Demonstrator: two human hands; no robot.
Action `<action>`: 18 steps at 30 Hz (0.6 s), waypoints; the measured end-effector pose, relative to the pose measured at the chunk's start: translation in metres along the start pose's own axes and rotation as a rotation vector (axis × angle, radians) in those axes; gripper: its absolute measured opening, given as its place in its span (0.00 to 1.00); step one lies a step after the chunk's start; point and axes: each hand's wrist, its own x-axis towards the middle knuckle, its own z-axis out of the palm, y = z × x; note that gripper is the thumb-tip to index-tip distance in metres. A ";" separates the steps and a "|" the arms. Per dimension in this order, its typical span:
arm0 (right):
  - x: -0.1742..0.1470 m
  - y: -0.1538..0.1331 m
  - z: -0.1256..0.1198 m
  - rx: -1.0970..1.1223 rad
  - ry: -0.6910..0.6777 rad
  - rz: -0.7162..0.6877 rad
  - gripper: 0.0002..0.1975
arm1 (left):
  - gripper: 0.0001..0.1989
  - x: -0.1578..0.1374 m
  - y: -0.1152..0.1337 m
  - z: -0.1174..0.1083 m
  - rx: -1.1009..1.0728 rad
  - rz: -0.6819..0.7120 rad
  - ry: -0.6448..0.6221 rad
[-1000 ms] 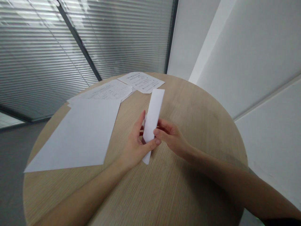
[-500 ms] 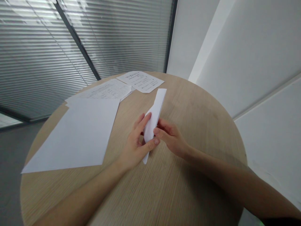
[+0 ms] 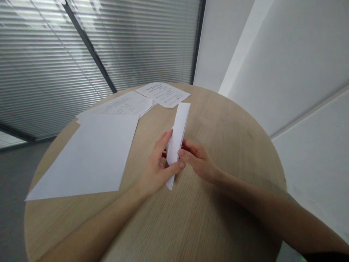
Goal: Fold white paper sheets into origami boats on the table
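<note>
A white sheet of paper folded into a narrow strip (image 3: 180, 125) is held above the middle of the table, its long side pointing away from me. My left hand (image 3: 158, 165) grips it from the left, thumb across the near part and fingertips at the left edge. From the right, my right hand (image 3: 197, 158) pinches the strip's right edge, thumb on the near face and fingers behind it. A lower flap of the paper shows at the left edge, partly covered by my left fingers.
On the round wooden table (image 3: 234, 145), a large blank white sheet (image 3: 89, 156) lies to the left. Behind it are printed pages (image 3: 125, 103) and another printed sheet (image 3: 163, 94) near the far edge. Blinds (image 3: 152, 40) and a white wall (image 3: 297, 62) stand beyond the table.
The folded paper has tilted slightly, its far end shifting a little left and its near end a little right. The flap on its left side shows less. Both hands stay nearly in place.
</note>
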 end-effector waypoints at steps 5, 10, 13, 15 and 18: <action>0.000 -0.001 -0.002 -0.082 0.020 0.000 0.15 | 0.42 0.001 0.001 0.000 0.008 -0.003 -0.010; 0.001 -0.002 -0.002 -0.121 0.024 0.003 0.16 | 0.43 0.001 0.004 0.002 -0.033 -0.042 0.015; 0.001 -0.001 -0.002 -0.111 0.051 0.000 0.15 | 0.43 -0.001 0.003 0.001 -0.029 -0.064 0.052; 0.001 -0.001 -0.001 -0.111 0.072 0.000 0.14 | 0.42 -0.002 0.003 0.000 -0.030 -0.060 0.055; 0.001 0.000 -0.001 -0.115 0.088 0.025 0.15 | 0.40 -0.002 0.004 -0.001 -0.038 -0.042 0.043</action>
